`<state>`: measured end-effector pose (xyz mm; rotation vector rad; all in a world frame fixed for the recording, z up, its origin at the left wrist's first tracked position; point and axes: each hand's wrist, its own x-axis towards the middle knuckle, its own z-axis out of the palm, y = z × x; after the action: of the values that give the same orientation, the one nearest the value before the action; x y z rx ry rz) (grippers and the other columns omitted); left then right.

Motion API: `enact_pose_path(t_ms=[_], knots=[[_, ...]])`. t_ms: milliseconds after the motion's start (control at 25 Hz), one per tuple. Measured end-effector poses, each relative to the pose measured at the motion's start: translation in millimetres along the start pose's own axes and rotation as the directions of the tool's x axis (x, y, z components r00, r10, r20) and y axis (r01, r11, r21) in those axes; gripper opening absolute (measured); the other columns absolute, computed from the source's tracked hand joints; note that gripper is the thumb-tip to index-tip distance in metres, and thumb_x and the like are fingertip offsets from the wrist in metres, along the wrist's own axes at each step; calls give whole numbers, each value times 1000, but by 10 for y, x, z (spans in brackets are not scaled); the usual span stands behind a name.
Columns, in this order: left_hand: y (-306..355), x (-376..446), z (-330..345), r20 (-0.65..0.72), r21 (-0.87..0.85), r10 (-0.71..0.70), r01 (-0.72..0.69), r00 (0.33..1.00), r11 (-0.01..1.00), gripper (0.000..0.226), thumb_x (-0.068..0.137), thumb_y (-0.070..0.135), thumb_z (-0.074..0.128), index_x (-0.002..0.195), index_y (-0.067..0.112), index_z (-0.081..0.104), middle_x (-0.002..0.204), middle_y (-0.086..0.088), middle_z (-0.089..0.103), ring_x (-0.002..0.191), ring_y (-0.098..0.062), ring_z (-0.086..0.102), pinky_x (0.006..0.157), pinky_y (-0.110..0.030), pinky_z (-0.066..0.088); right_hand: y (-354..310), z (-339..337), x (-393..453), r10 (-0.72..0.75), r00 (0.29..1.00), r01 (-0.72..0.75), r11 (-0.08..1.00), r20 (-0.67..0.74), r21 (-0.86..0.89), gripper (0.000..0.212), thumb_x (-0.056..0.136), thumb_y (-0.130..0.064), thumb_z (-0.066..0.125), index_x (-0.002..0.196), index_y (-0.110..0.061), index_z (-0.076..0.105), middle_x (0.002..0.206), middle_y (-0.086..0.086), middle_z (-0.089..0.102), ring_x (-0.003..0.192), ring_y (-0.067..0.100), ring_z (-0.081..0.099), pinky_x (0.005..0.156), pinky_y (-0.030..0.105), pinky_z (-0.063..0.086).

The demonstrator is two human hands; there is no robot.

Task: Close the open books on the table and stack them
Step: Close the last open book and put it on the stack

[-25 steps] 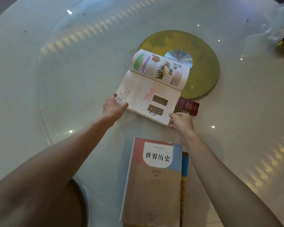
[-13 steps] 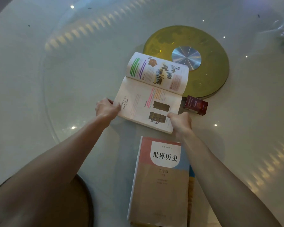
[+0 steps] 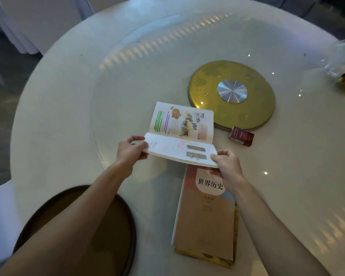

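Left hand (image 3: 130, 150) and right hand (image 3: 226, 166) both pinching near edge of open textbook (image 3: 182, 136), lifted above closed history textbook (image 3: 205, 216).

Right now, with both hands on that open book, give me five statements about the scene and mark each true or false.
1. The open book is held by both hands, the left hand at its left corner and the right hand at its right corner. True.
2. The open book is already shut. False: its pages are spread and face up.
3. A closed book with a tan cover lies near the person, on top of another book. True.
4. The small red box sits on top of the closed book. False: it rests on the table beside the gold disc.
5. The gold disc covers the open book. False: the disc lies beyond it.
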<state>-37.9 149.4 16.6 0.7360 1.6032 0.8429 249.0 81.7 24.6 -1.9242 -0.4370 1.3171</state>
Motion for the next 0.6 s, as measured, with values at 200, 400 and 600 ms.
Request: enact_pose_path(t_ms=[200, 400, 600], knots=[[-190, -316, -339, -26, -119, -54, 50, 998, 992, 12, 83, 11, 71, 93, 4, 73, 64, -4, 74, 52, -11, 68, 49, -21, 54, 108, -4, -335, -18, 998, 15, 998, 58, 58, 14, 95, -6, 67, 108, -6, 68, 95, 17, 73, 54, 19, 69, 49, 28, 57], [-110, -268, -413, 18, -294, -51, 54, 999, 954, 18, 90, 22, 68, 101, 8, 71, 81, -9, 79, 76, -23, 76, 63, -28, 61, -39, 137, -302, -30, 973, -32, 965, 228, 262, 27, 100, -26, 57, 106, -4, 72, 111, 25, 79, 88, 34, 75, 79, 43, 62], [-148, -85, -219, 44, -321, -142, 148, 989, 935, 16, 94, 26, 64, 100, 12, 64, 96, -11, 70, 83, -26, 72, 76, -36, 62, -215, 373, 41, -52, 955, 10, 990, 291, 144, 47, 106, -47, 43, 126, -13, 69, 116, 8, 78, 98, 26, 73, 79, 39, 56]])
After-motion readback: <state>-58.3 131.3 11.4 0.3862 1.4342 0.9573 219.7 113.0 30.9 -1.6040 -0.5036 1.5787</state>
